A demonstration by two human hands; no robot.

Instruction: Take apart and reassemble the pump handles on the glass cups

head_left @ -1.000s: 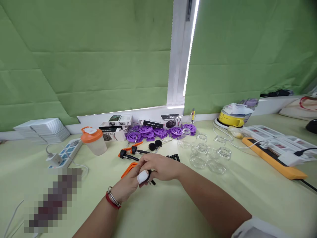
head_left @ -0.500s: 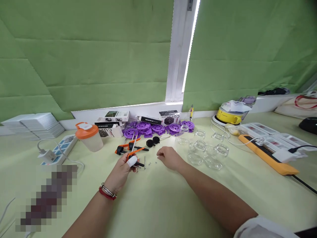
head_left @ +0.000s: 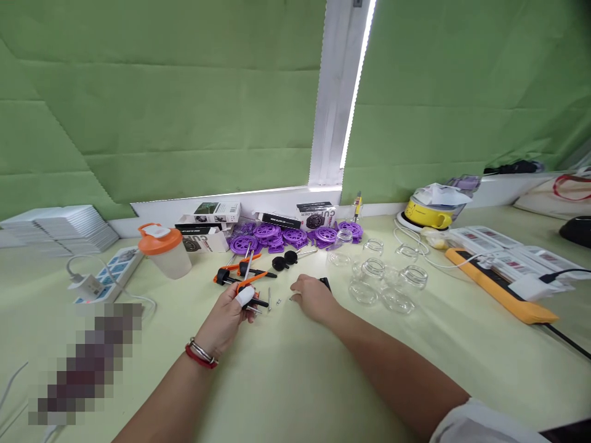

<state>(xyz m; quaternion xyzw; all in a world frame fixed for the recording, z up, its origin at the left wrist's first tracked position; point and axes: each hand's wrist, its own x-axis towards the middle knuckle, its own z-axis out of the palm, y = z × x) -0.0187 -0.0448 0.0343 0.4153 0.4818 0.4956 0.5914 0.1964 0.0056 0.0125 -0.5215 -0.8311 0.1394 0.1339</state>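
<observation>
My left hand [head_left: 233, 312], its thumb wrapped in white, is closed round a black-and-orange plastic part [head_left: 258, 302] with a rod-like black end. Beside it on the table lie a thin metal screw [head_left: 269, 299] and a tiny metal piece [head_left: 278, 301]. My right hand [head_left: 314, 298] has its fingers bent together low over the table, the tips at another tiny metal bit; what they grip is too small to make out. A black object [head_left: 325, 283] shows partly behind that hand. Further back lie similar black-and-orange parts [head_left: 225, 277] and two round black pieces [head_left: 285, 261].
Purple spoked plastic rings [head_left: 294, 237] are heaped before printed boxes [head_left: 203, 240]. Several clear glass jars [head_left: 372, 271] stand right of my right hand. An orange-lidded shaker [head_left: 162, 249] and a power strip [head_left: 113, 274] are at left; an orange-edged bar [head_left: 501, 288] lies right.
My right hand has lowered slightly, bringing its fingertips to the tiny metal bit. A black object has come into sight behind it. My left hand keeps its hold.
</observation>
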